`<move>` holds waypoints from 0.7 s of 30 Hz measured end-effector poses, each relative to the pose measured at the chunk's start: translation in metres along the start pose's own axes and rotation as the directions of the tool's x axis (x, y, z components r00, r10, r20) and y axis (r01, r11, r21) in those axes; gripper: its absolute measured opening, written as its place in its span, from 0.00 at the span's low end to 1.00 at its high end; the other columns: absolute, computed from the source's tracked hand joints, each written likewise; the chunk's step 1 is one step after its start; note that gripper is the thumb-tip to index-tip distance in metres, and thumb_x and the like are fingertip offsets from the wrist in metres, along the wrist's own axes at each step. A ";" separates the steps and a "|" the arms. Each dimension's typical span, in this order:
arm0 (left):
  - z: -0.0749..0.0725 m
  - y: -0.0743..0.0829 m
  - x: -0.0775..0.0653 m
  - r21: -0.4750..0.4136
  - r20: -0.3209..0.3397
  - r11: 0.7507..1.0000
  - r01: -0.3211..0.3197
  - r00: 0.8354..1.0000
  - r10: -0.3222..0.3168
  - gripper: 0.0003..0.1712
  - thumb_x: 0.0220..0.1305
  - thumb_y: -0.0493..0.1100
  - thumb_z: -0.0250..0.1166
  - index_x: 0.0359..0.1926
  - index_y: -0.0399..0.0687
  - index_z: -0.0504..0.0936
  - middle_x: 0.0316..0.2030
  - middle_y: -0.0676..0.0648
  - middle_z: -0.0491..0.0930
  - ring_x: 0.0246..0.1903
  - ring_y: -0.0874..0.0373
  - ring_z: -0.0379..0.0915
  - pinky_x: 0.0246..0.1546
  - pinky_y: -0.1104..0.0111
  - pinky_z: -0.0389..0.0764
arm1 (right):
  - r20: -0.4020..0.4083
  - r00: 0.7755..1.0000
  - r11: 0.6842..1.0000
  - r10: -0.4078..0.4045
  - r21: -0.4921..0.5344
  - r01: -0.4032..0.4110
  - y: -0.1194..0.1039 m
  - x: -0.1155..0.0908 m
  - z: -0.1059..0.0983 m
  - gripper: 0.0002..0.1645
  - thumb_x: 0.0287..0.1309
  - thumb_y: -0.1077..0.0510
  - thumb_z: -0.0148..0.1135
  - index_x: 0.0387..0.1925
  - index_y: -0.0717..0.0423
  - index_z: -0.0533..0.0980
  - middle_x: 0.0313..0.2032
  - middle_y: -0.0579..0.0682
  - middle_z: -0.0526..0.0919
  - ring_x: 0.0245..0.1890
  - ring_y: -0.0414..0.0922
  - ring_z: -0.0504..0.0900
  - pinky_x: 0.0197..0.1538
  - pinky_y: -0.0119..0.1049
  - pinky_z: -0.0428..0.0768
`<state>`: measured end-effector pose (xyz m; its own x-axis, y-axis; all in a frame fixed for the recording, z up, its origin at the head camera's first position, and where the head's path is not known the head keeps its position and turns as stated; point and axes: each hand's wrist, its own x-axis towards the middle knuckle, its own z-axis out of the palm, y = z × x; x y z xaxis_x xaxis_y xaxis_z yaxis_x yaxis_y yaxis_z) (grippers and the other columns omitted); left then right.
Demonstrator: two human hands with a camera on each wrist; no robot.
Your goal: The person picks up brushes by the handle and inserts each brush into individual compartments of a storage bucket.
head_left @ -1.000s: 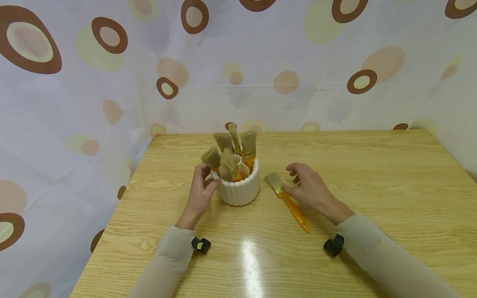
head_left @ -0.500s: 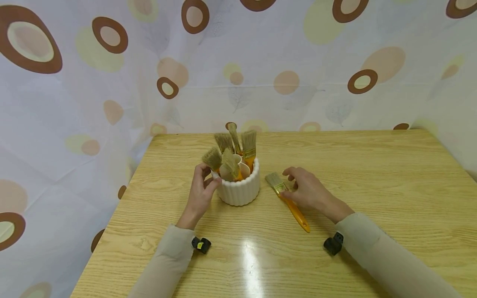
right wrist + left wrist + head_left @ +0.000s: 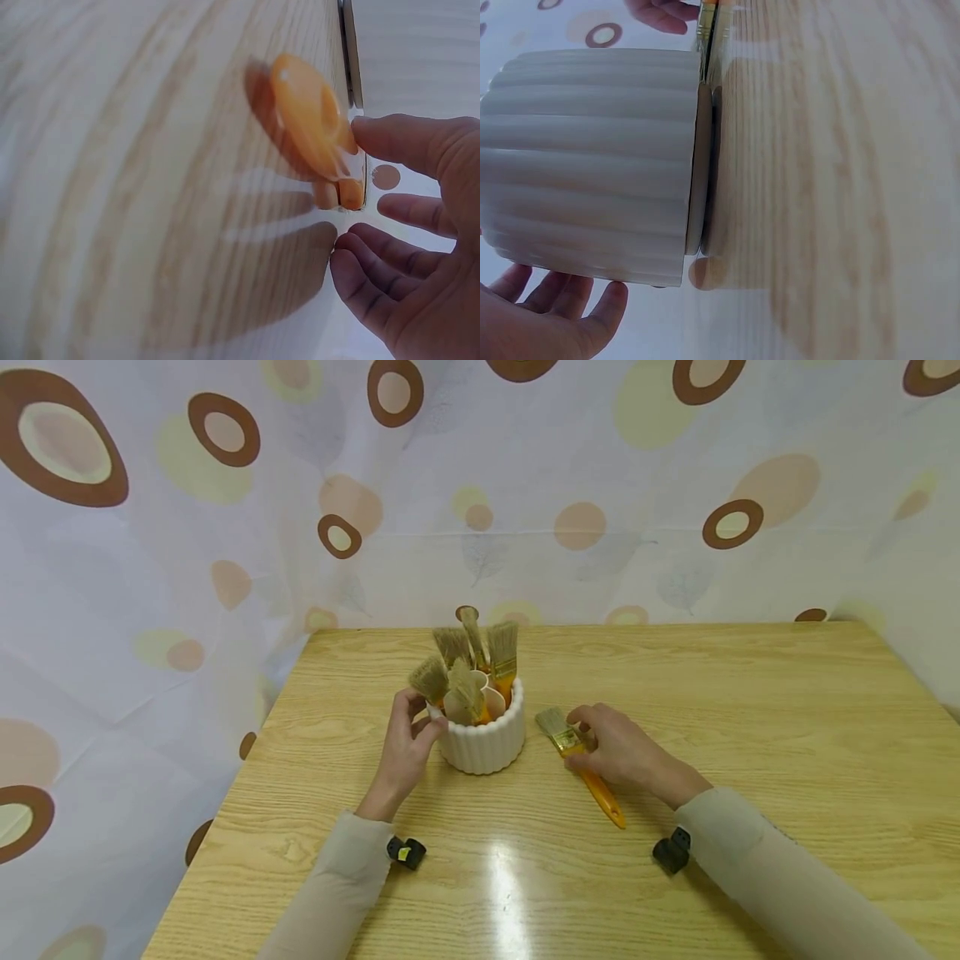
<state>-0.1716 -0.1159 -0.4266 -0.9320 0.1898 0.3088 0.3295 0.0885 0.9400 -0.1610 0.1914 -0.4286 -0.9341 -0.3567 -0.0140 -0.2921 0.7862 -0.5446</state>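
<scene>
A white ribbed round pot (image 3: 483,750) holds several paintbrushes (image 3: 502,652), bristles up, with orange handles. My left hand (image 3: 401,756) holds the pot's left side, thumb at the near rim and fingers along the wall. In the left wrist view, the fingertips touch the pot wall (image 3: 592,150). To the pot's right, another paintbrush (image 3: 602,795) lies on the table, bristles pointing away to the left. My right hand (image 3: 618,749) is over it, thumb at the handle (image 3: 304,105) and fingers spread on the far side; firm contact is unclear.
The wooden table (image 3: 750,693) extends around the pot, mostly to the right. A patterned curtain (image 3: 525,460) hangs behind it and along the left side. Light glares on the near tabletop.
My right hand has lowered slightly toward me along the loose paintbrush, its thumb shifting from the metal ferrule to the handle. The left hand and the pot stay in place.
</scene>
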 end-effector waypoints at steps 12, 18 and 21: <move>0.000 0.001 0.000 -0.005 -0.002 1.000 -0.004 1.000 0.004 0.21 0.66 0.34 0.54 0.58 0.35 0.59 0.59 0.37 0.61 0.62 0.46 0.59 0.61 0.49 0.64 | 0.025 0.999 0.998 -0.046 -0.033 0.047 0.004 0.000 -0.001 0.26 0.50 0.60 0.67 0.52 0.60 0.73 0.41 0.52 0.75 0.37 0.47 0.72 0.41 0.41 0.73; 0.000 0.002 0.000 -0.001 -0.004 1.000 -0.006 1.000 0.006 0.22 0.66 0.34 0.54 0.58 0.35 0.60 0.59 0.37 0.61 0.62 0.46 0.59 0.60 0.49 0.65 | 0.023 0.997 0.996 -0.067 -0.051 0.069 0.006 0.000 -0.003 0.25 0.46 0.65 0.64 0.50 0.61 0.73 0.40 0.52 0.75 0.36 0.47 0.72 0.39 0.40 0.72; 0.000 0.002 0.000 -0.001 -0.006 1.000 -0.006 1.000 0.006 0.22 0.66 0.34 0.54 0.58 0.35 0.60 0.59 0.37 0.61 0.62 0.46 0.59 0.61 0.49 0.64 | 0.026 0.997 0.996 -0.072 -0.058 0.073 0.007 0.000 -0.004 0.26 0.45 0.65 0.64 0.50 0.61 0.74 0.41 0.53 0.75 0.36 0.47 0.72 0.39 0.40 0.72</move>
<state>-0.1704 -0.1154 -0.4250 -0.9309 0.1848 0.3150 0.3347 0.0863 0.9384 -0.1637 0.1988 -0.4287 -0.9051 -0.4253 0.0034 -0.3712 0.7861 -0.4943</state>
